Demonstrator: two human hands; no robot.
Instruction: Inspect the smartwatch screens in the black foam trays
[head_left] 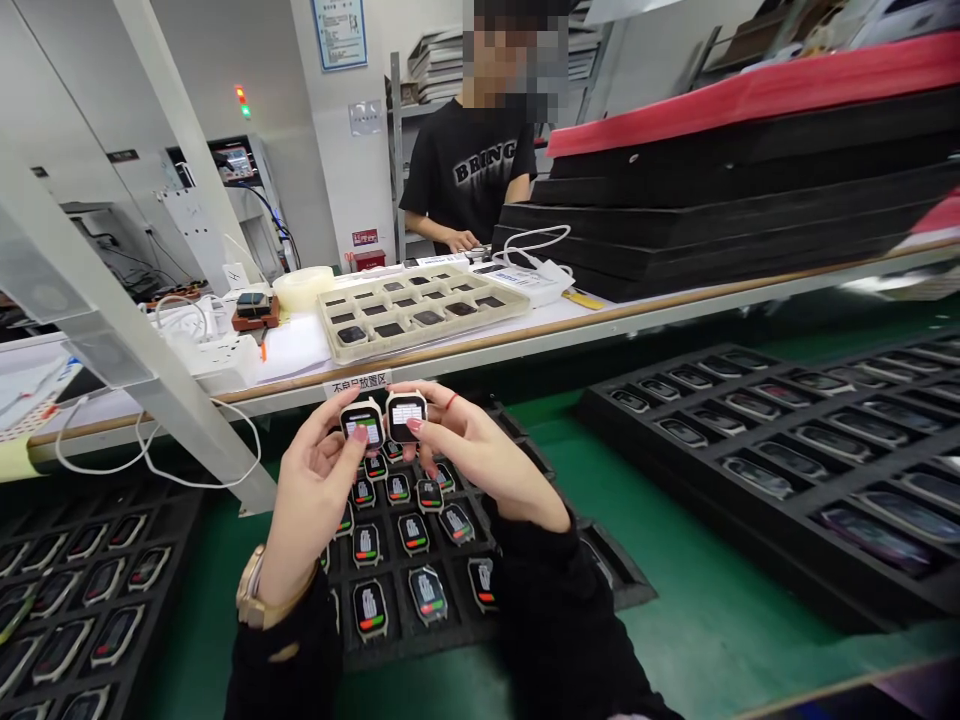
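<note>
- So, left hand [315, 492] grips left smartwatch [361, 412] above black foam tray [405, 643], thumb on front
- Right hand [480, 447] grips right smartwatch [407, 408] over tray, same way
- Both faces up, presumably for readability

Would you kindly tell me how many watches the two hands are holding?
2: one watch in the left hand, another watch in the right hand.

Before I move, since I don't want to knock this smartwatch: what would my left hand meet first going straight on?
Your left hand, holding a smartwatch, would probably meet the shelf's front edge around its white label; depth is unclear, so it might pass beneath.
</note>
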